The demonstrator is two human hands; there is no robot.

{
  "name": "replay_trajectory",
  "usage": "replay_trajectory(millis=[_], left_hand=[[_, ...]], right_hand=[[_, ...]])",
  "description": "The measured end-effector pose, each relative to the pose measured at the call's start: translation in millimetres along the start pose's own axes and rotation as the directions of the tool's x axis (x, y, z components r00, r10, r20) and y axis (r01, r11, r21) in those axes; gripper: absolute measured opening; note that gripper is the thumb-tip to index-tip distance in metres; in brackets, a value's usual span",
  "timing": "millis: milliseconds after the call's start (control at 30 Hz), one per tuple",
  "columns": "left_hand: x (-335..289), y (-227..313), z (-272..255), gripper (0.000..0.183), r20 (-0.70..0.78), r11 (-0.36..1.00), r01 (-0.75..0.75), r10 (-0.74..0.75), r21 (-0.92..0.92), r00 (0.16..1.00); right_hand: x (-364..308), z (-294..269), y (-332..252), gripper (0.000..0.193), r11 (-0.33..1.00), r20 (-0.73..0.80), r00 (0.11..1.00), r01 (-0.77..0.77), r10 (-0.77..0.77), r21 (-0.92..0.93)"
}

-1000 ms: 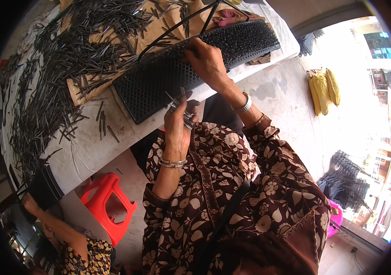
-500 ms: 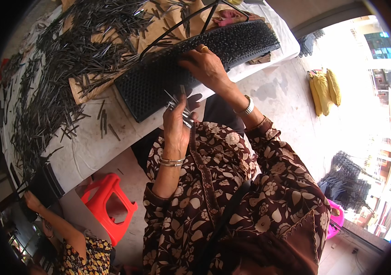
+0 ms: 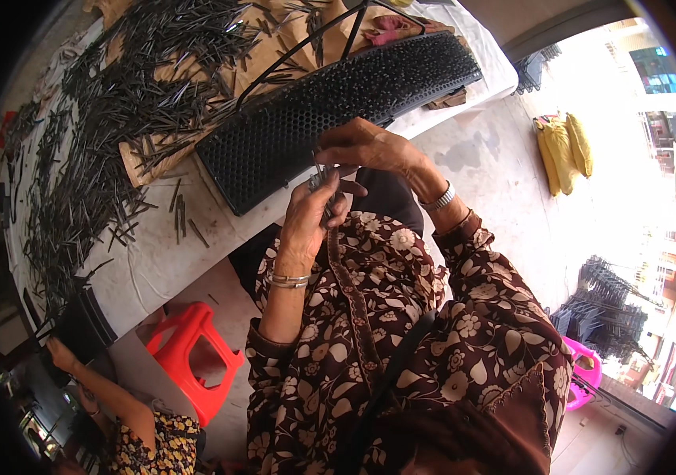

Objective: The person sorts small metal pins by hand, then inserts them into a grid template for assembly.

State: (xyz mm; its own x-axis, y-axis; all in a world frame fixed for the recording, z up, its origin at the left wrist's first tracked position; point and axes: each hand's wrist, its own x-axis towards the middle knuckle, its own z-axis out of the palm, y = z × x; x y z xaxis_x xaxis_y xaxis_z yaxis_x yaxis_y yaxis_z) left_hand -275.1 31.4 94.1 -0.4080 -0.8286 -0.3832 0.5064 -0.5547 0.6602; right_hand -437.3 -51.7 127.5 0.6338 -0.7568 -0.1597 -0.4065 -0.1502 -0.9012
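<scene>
My left hand (image 3: 304,218) is closed around a small bundle of thin, dark, shiny strips (image 3: 318,179), held upright at the table's near edge. Over the top of that bundle, my right hand (image 3: 374,147) bends down with its fingers drawn together at the strip ends. What its fingertips pinch is too small to make out. Just beyond both hands lies a long black panel (image 3: 263,146) full of round holes on the table. Its right and far part is thick with short upright pieces, while the left end shows bare holes.
A large heap of loose dark strips (image 3: 100,134) covers the table's left, partly on brown paper (image 3: 136,162). A thin black frame (image 3: 306,43) rises behind the panel. Below stands a red stool (image 3: 195,356); a co-worker's arm (image 3: 112,396) reaches in at lower left. Yellow sacks (image 3: 563,154) sit right.
My right hand has come off the perforated panel, back toward me, to the bundle in my left hand. The left hand has turned slightly and still holds the strips.
</scene>
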Motion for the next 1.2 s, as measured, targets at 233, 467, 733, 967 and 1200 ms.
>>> replay_trajectory(millis=[233,467,733,967,1200], left_hand=[[-3.2,3.7,2.6,0.026,-0.009,0.999,0.031,-0.031,-0.028,0.999],[-0.2,8.3,-1.1,0.038,0.063,0.999,0.024,-0.027,0.035,0.998],[7.1,-1.6,-13.1,0.042,0.042,0.999,-0.012,0.014,-0.051,0.999],[15.6,3.2,-17.6,0.030,-0.061,0.906,-0.051,0.028,-0.421,0.998],[13.0,1.3,-14.8,0.022,-0.109,0.971,-0.068,0.044,-0.229,0.993]], right_hand=[[1.7,-1.6,5.6,0.024,0.989,0.053,0.996,-0.074,0.068,0.130],[2.0,-1.7,1.4,0.023,0.970,0.021,0.995,-0.096,0.094,0.222],[0.0,-1.8,-8.5,0.014,0.982,-0.373,0.925,0.129,-0.070,0.136],[-25.5,29.5,-3.2,0.029,0.636,-0.171,0.758,0.375,-0.629,-0.675],[-32.9,30.7,4.8,0.032,0.948,-0.412,0.855,0.262,-0.315,-0.182]])
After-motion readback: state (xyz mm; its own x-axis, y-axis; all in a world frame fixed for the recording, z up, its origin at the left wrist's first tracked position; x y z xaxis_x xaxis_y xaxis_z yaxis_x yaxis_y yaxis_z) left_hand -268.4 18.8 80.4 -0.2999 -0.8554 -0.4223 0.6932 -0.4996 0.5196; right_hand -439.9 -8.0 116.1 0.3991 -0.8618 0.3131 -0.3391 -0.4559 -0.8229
